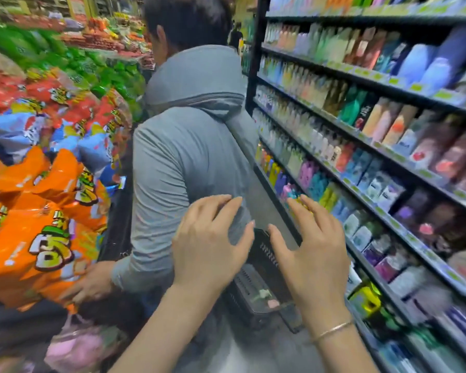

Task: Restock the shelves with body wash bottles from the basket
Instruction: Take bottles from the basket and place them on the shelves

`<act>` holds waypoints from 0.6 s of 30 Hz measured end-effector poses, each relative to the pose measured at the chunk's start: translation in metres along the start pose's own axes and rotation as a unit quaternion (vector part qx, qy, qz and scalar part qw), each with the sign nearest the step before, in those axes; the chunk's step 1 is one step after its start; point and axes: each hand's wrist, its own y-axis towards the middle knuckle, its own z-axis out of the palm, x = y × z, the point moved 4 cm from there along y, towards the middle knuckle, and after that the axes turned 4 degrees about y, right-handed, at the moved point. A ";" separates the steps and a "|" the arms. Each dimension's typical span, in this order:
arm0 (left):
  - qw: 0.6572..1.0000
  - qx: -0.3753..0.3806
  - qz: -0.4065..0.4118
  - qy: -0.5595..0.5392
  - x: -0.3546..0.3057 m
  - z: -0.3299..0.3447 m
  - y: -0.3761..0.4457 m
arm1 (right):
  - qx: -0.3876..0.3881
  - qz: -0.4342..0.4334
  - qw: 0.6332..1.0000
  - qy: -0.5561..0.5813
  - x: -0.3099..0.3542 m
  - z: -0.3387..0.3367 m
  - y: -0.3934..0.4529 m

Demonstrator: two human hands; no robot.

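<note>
Both hands are raised in the lower middle of the frame, fingers spread and lightly curled, holding nothing. The left hand (pixel 209 243) hovers in front of the grey back of another person (pixel 183 157) who fills the centre of the frame; whether it touches the fabric cannot be told. The right hand (pixel 311 249) is just beside it, with a thin bangle (pixel 331 331) at the wrist.

Below and between the hands sits the basket (pixel 261 270), dark with slotted walls, low on the floor of the aisle. Inside, only a few small pale shapes show, greenish and pink, probably the caps of bottles (pixel 265 297); how many are left is hidden by the hands and the blur.

The shelves (pixel 361 135) run down the right side of the frame, black, with green price tags on their edges, and are packed with upright bottles in many colours. No plain gap for new stock can be made out.

Handling, as a judgement: a full body wash bottle should be fairly heavy for its size, with stiff plastic walls that give a little under a squeeze, and a smooth, somewhat slippery label. It is not fragile, but a cap may pop if dropped. Best taken round the body below the shoulder, not by the cap.

At left, orange snack bags (pixel 38 224) are piled high.
</note>
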 end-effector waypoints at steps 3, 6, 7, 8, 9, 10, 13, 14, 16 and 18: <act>1.000 0.005 -0.001 -0.003 -0.027 0.042 0.020 | 0.002 0.001 1.000 -0.016 -0.042 0.001 0.028; 1.000 0.007 0.000 -0.005 -0.045 0.082 0.037 | 0.001 0.007 1.000 -0.025 -0.080 0.003 0.050; 1.000 0.011 0.002 -0.003 -0.049 0.095 0.043 | 0.004 0.012 0.999 -0.029 -0.092 0.004 0.057; 1.000 0.016 0.006 -0.001 -0.053 0.107 0.048 | 0.007 0.019 0.999 -0.035 -0.104 0.007 0.062; 1.000 0.024 0.010 -0.001 -0.056 0.119 0.053 | 0.010 0.028 0.999 -0.040 -0.115 0.010 0.066; 0.999 0.031 0.014 -0.002 -0.060 0.131 0.057 | 0.014 0.037 0.998 -0.042 -0.125 0.014 0.071; 0.998 0.051 0.022 -0.009 -0.065 0.166 0.070 | 0.014 0.060 0.997 -0.051 -0.151 0.029 0.081; 0.998 0.059 0.025 -0.010 -0.064 0.178 0.073 | 0.013 0.065 0.996 -0.054 -0.159 0.035 0.084; 0.997 0.075 0.032 -0.014 -0.061 0.205 0.082 | 0.015 0.078 0.995 -0.057 -0.175 0.049 0.092; 0.994 0.094 0.040 -0.025 -0.055 0.232 0.092 | 0.021 0.097 0.993 -0.066 -0.192 0.067 0.100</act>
